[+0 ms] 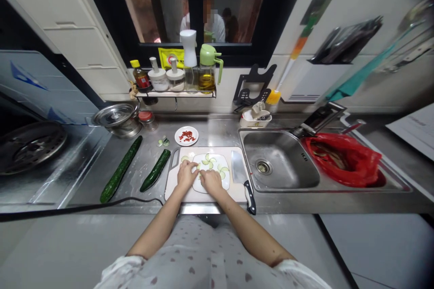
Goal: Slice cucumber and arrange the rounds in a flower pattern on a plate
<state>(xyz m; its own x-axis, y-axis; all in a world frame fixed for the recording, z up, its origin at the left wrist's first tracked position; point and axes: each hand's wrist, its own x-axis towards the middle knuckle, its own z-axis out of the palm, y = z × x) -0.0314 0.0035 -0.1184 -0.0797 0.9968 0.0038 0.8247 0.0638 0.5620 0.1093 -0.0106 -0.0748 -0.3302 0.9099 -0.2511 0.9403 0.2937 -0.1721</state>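
On the cutting board (176, 181) lies a white square plate (213, 184). Thin cucumber slices (209, 161) form fan-like groups at its top and right. Over the plate's left part, my left hand (187, 176) has its fingers pinched together at a cucumber slice, mostly hidden by the fingertips. My right hand (211, 181) is beside it, fingers bent and pinched at a slice on the same spot. A few more slices lie at the board's left, just beyond my left hand. A kitchen knife (240, 169) with a black handle rests along the board's right side.
Left of the board lie a cut cucumber (155, 171) and a whole cucumber (121, 169). A small plate (186, 142) of chopped red pieces stands behind. The sink (281, 176) is to the right, with a red plastic bag (362, 162). A lidded pot (118, 119) stands back left.
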